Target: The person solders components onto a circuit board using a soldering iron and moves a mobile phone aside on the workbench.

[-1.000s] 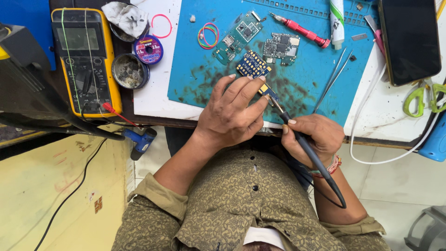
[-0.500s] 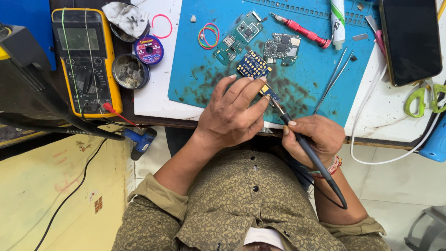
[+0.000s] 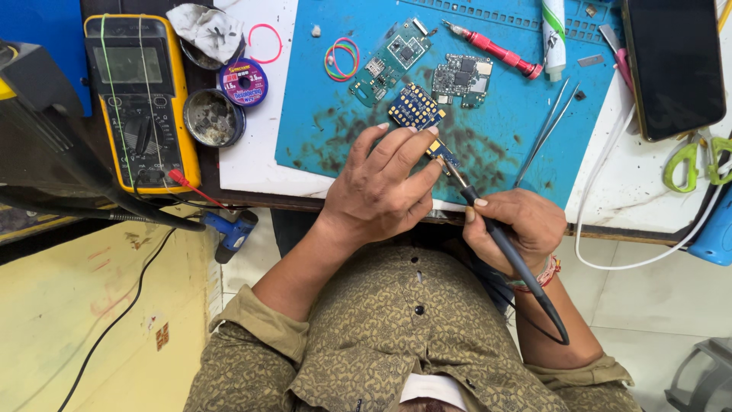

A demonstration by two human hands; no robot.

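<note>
The left hand (image 3: 381, 191) pinched a small blue board (image 3: 442, 150); the right hand (image 3: 512, 229) gripped the soldering iron (image 3: 503, 244), whose tip needed steadying just beside those fingertips.

One head-worn view looks steeply down from close above the person's chest. The left hand (image 3: 381, 191) and right hand (image 3: 515, 229) sit mid-frame. Beyond them lies the blue mat (image 3: 335, 130); below them, shirt (image 3: 381, 336) and floor (image 3: 91, 305).

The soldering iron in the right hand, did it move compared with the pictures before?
No. The soldering iron in the right hand keeps its tip at the same spot beside the small blue board on the blue mat.
</note>
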